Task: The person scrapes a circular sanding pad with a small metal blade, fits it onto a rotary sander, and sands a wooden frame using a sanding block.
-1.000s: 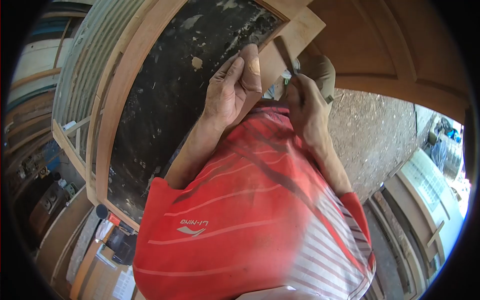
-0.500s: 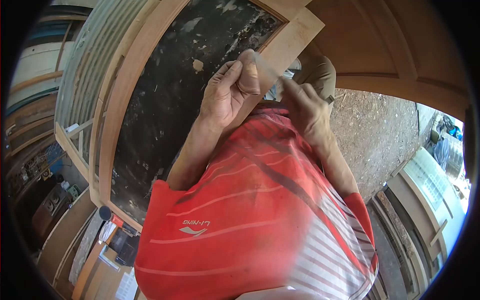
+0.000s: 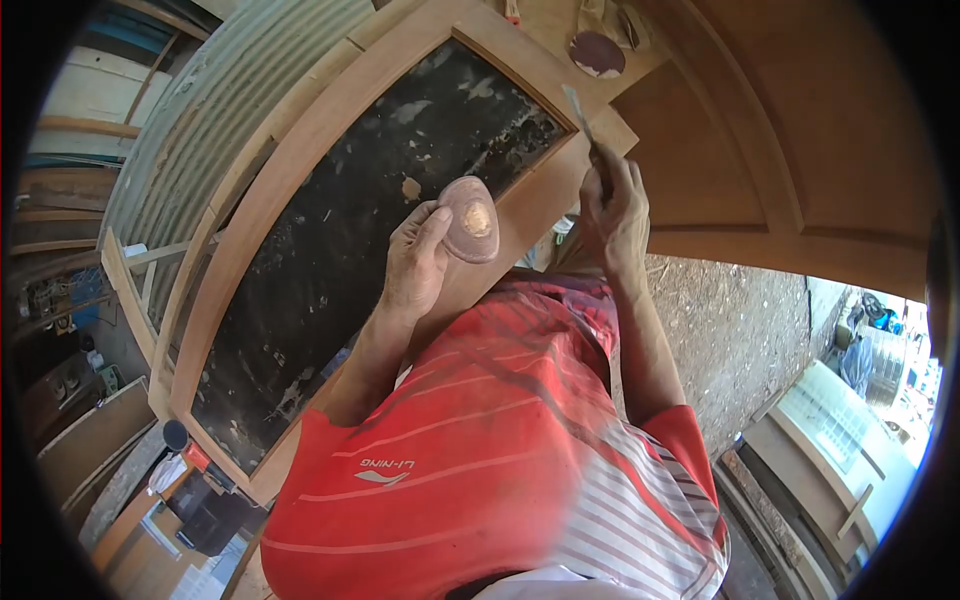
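Note:
A reddish-brown sanding disc (image 3: 466, 236) with a tan patch of paste on it is pinched in my left hand (image 3: 414, 262), its face turned up. In my right hand (image 3: 614, 215) is a thin putty knife (image 3: 577, 112), the blade pointing up and away, apart from the disc. Beneath and beyond both hands lies a wooden frame (image 3: 262, 208) around a dark, blotched panel (image 3: 330, 240). The right hand is over the frame's near right corner.
Another round disc (image 3: 598, 54) lies on a wooden surface at the top. A brown panelled door (image 3: 720, 150) stands at the right. Corrugated sheeting (image 3: 205, 110) is at the left, and boards (image 3: 810, 440) lean at the lower right.
The disc has turned to show its face and moved lower with my left hand. My right hand has moved away from it, knife tip up. The view takes in more of the far end.

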{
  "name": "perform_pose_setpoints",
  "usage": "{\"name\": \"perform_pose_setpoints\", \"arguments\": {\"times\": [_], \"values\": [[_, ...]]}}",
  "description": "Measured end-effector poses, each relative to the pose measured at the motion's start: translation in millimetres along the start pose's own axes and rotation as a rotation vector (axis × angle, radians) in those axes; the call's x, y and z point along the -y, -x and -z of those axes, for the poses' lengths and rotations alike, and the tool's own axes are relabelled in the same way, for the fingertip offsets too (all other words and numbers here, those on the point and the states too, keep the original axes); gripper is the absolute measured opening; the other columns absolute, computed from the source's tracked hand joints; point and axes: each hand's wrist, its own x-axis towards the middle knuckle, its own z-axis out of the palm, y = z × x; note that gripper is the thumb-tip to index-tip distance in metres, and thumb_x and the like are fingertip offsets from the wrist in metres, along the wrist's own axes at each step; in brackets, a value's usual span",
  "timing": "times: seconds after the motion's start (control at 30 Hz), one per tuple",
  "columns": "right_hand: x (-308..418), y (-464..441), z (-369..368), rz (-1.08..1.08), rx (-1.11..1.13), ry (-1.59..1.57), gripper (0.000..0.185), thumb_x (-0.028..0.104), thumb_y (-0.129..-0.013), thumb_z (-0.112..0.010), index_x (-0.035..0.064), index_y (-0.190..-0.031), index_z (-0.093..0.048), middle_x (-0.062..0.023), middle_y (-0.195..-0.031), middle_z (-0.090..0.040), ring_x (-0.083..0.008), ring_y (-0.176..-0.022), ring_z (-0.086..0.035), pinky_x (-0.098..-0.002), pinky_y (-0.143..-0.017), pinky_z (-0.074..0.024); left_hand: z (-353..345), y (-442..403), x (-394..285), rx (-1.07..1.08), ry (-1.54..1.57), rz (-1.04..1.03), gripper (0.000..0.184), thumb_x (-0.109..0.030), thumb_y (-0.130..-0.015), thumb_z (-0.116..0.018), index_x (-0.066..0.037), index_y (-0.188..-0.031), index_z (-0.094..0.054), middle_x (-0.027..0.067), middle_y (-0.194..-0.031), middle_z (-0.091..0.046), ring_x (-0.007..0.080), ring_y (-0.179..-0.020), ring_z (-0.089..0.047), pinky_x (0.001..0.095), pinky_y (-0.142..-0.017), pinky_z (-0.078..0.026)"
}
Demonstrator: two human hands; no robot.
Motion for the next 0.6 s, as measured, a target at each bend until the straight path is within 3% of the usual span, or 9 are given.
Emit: {"name": "perform_pose_setpoints", "arguments": {"times": [0.17,0.27,0.37,0.47,0.5,0.6], "values": [[-56.9,-76.1,-40.2,0.042,0.016,0.135,0.034,0.018,-0.102,-0.064,0.0066,-0.133,-0.071,-0.0248,-0.112,-0.072,-0.0442,-0.096,-0.072,-0.0533,-0.087,-0.0561,9.4,4.0,4.2,-0.097,0.112,0.019,0.022,-0.022,-0.114,-0.06,-0.003,-0.124,-0.062,0.0096,-0.121,-0.074,0.0171,-0.11,-0.073,0.0366,-0.099,-0.06],[-68.7,-137.5,-53.9,0.051,0.139,0.121,0.035,0.02,-0.101,-0.063,0.0092,-0.132,-0.072,-0.0259,-0.116,-0.074,-0.0451,-0.104,-0.072,-0.0535,-0.092,-0.0553,15.7,7.9,16.6,-0.159,0.114,0.005,0.021,-0.02,-0.112,-0.062,-0.003,-0.125,-0.061,0.0086,-0.117,-0.073,0.0137,-0.105,-0.072,0.0335,-0.094,-0.061],[-81.8,-199.1,-67.6,0.138,0.103,0.188,0.035,0.026,-0.102,-0.06,0.0118,-0.132,-0.073,-0.025,-0.116,-0.077,-0.0445,-0.109,-0.071,-0.0538,-0.096,-0.0547,25.5,11.1,24.3,-0.188,-0.021,-0.036,0.017,-0.014,-0.11,-0.064,-0.002,-0.122,-0.059,0.0066,-0.11,-0.071,0.0096,-0.098,-0.069,0.029,-0.089,-0.059],[-119.8,-235.8,-88.6,0.232,0.314,0.359,0.039,0.034,-0.104,-0.057,0.0131,-0.133,-0.073,-0.025,-0.114,-0.077,-0.0444,-0.112,-0.071,-0.0534,-0.1,-0.0544,19.7,15.6,17.3,-0.198,-0.291,-0.167,0.021,-0.008,-0.108,-0.065,0.0,-0.127,-0.058,0.0048,-0.105,-0.068,0.0071,-0.094,-0.065,0.0265,-0.086,-0.058],[-119.3,-242.8,-86.4,0.161,0.584,0.489,0.044,0.039,-0.105,-0.056,0.0137,-0.138,-0.07,-0.0241,-0.125,-0.074,-0.0446,-0.114,-0.072,-0.0525,-0.103,-0.0541,18.9,17.4,15.9,-0.223,-0.395,-0.216,0.025,-0.008,-0.108,-0.066,0.0,-0.13,-0.058,0.0054,-0.106,-0.069,0.008,-0.097,-0.066,0.0266,-0.088,-0.057],[-133.7,-230.3,-99.8,0.29,0.424,0.455,0.047,0.04,-0.105,-0.056,0.0132,-0.143,-0.066,-0.0233,-0.133,-0.07,-0.0452,-0.118,-0.07,-0.053,-0.104,-0.0541,21.5,18.0,17.0,-0.279,-0.626,-0.299,0.036,-0.007,-0.106,-0.068,0.001,-0.139,-0.058,0.0078,-0.113,-0.072,0.0114,-0.107,-0.068,0.0282,-0.095,-0.057]]}}
